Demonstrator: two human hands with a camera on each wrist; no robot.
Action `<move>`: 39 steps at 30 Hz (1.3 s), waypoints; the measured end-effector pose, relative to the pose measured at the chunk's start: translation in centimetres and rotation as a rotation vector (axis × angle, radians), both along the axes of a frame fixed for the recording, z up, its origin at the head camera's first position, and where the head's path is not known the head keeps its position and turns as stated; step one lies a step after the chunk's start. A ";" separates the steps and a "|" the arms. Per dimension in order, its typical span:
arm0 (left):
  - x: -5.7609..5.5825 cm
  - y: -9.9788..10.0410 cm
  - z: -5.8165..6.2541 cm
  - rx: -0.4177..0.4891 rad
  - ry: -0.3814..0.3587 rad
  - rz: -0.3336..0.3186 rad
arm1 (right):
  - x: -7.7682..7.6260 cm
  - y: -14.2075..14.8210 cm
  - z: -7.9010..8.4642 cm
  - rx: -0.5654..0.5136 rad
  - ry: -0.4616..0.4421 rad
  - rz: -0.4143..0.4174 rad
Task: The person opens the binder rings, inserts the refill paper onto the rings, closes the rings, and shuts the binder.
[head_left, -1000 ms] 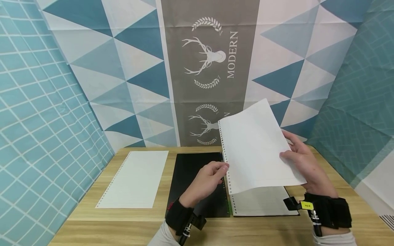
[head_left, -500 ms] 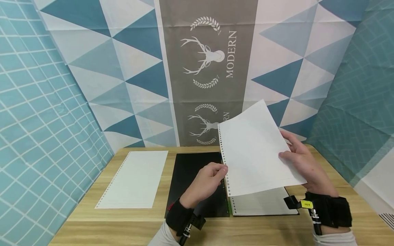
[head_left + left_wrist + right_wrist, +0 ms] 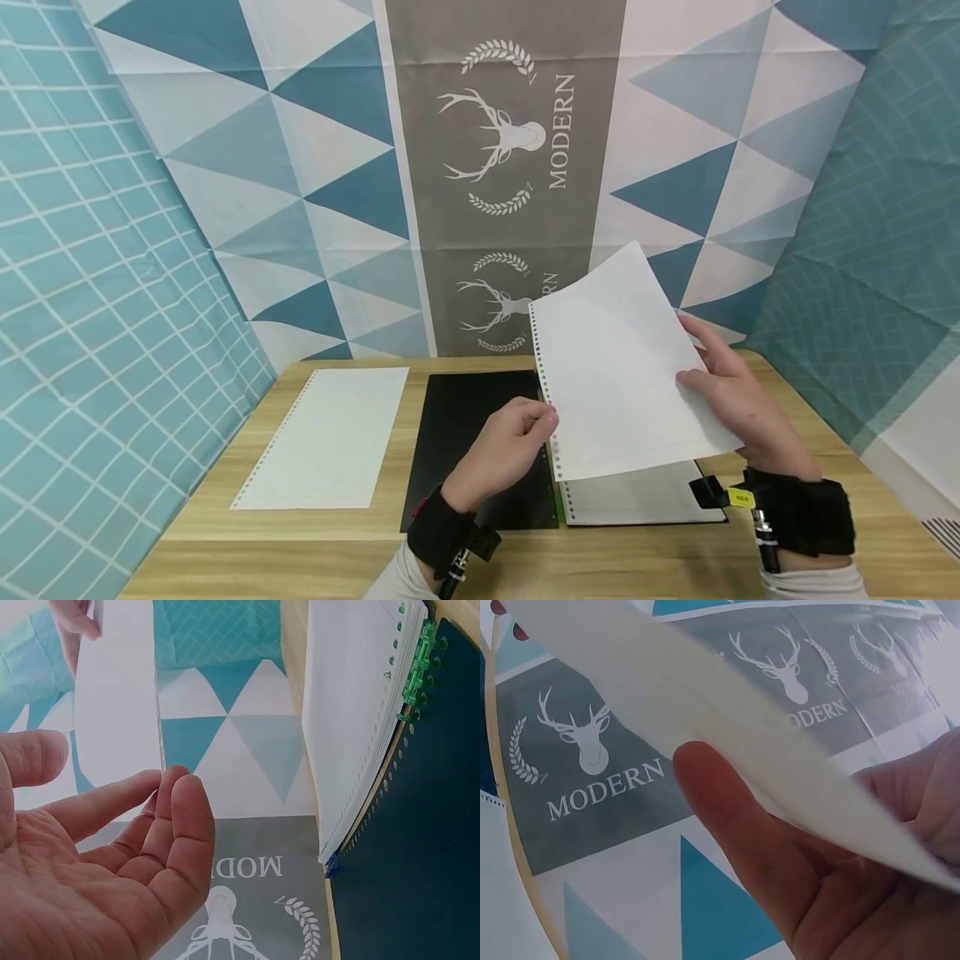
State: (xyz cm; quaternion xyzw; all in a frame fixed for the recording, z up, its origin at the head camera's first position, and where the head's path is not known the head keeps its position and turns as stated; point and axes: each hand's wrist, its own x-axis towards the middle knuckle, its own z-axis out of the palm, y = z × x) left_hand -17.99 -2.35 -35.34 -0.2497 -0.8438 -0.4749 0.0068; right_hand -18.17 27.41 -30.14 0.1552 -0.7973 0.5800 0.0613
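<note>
My right hand (image 3: pixel 738 400) pinches the right edge of white loose-leaf paper (image 3: pixel 626 367), thumb on the near face and fingers behind. The paper is tilted up above the open binder, its punched edge to the left. At that punched edge is my left hand (image 3: pixel 506 446); in the left wrist view its fingertips (image 3: pixel 176 780) meet the paper's edge while the thumb stands apart. Below lies the binder with its black cover (image 3: pixel 457 433) folded out left and a stack of punched sheets (image 3: pixel 637 496) on the right. Green rings (image 3: pixel 418 671) show along its spine.
Another punched sheet (image 3: pixel 322 437) lies flat on the wooden table (image 3: pixel 315 558), left of the binder. Patterned cloth (image 3: pixel 517 167) with deer heads rises behind the table's back edge. Teal cloth (image 3: pixel 862 250) hangs at the right side, blue tiled cloth (image 3: pixel 97 292) at the left.
The held paper's top corner has shifted slightly left and its lower punched corner slightly down. Both hands stay almost in the same place; the flat sheet and binder lie as before.
</note>
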 end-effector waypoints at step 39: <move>-0.2 0.1 -1.0 -0.124 0.074 0.009 | 0.9 -1.7 0.4 0.277 0.066 -0.089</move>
